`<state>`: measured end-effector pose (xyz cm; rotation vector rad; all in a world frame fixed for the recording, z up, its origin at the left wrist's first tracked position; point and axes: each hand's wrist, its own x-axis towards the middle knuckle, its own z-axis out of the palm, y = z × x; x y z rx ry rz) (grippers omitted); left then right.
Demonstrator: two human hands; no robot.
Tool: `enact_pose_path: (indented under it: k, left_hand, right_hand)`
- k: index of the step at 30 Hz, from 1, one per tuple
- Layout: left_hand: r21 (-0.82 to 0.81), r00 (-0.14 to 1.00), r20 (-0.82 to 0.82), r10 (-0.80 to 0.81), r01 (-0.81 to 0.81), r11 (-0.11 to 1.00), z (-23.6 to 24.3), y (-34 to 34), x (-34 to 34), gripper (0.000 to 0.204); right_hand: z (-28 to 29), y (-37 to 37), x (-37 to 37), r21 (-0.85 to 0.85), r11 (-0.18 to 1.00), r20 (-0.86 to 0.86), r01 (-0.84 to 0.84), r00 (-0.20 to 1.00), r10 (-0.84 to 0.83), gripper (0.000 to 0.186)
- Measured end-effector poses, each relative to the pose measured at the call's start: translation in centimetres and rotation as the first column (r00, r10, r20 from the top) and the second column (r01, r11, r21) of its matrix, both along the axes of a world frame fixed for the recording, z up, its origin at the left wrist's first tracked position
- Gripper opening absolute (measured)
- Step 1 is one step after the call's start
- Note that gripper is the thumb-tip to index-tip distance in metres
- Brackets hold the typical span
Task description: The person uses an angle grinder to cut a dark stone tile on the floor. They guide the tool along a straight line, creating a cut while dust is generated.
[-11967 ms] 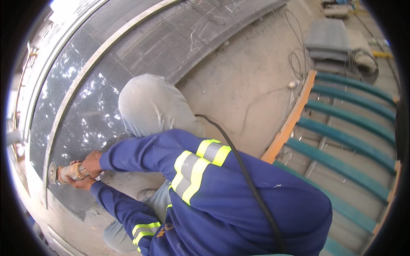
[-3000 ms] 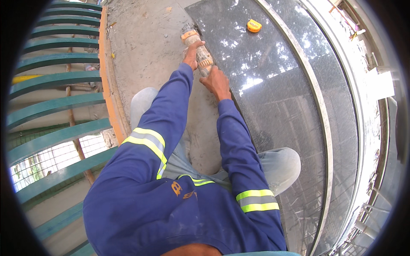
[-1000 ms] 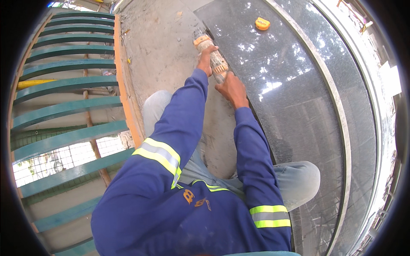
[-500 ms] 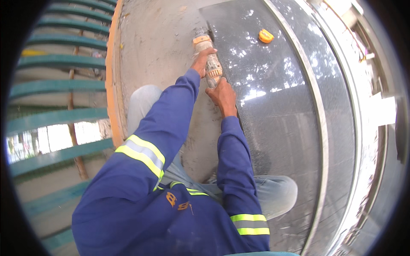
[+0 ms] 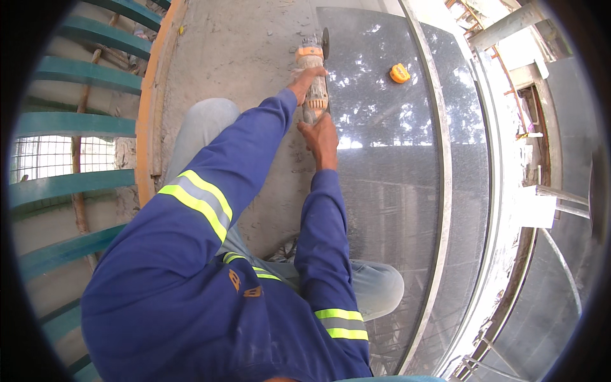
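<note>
A dusty orange angle grinder (image 5: 313, 86) lies lengthwise in both my hands, its head pointing away from me. My left hand (image 5: 305, 84) is wrapped round its body from the left, close behind the head. Nearer to me, my right hand (image 5: 320, 140) grips the rear end. The thin dark disc (image 5: 326, 43) stands upright on the right side of the head, at the left edge of a glossy dark stone slab (image 5: 388, 184). Whether the disc touches the slab I cannot tell. An orange tape measure (image 5: 400, 73) rests on the slab, to the right of the grinder.
A long pale metal straightedge (image 5: 443, 159) runs along the slab's right part. Dusty concrete floor (image 5: 248, 44) extends to the left, bordered by an orange edge beam (image 5: 145, 127). Beyond it are teal curved bars (image 5: 83, 124). My bent knees flank the work.
The grinder's disc now shows plainly beside its head, where before it was hardly visible. My view has shifted a little; both hands keep their hold on the grinder, and the tape measure stays on the slab.
</note>
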<state>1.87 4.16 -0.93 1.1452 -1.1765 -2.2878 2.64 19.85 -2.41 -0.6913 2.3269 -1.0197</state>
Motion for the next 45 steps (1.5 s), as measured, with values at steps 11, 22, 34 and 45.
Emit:
enact_pose_path:
  k: [11, 22, 34, 45]
  left_hand:
    - [-0.009, 1.0, -0.01, 0.004, -0.004, 1.0, -0.7, 0.3, 0.4, 0.036]
    - [-0.057, 0.998, -0.001, 0.055, -0.055, 0.997, -0.5, 0.6, 0.5, 0.034]
    - [0.015, 0.999, -0.038, -0.013, 0.014, 1.0, -1.0, -0.1, 0.2, 0.034]
    - [-0.004, 1.0, -0.001, -0.015, 0.015, 1.0, -0.6, 0.8, 0.7, 0.035]
  right_hand:
    - [3.0, 0.9, 0.8, 0.108, 0.994, 0.101, -0.002, 0.995, -0.009, 0.05]
    - [2.7, 1.2, 0.8, 0.095, 0.995, 0.118, -0.01, 0.993, -0.002, 0.048]
    - [-0.1, 0.4, 0.2, 0.007, 1.0, -0.019, -0.007, 1.0, 0.008, 0.043]
    - [1.2, 1.4, 0.8, 0.052, 0.999, 0.0, -0.016, 1.0, 0.016, 0.047]
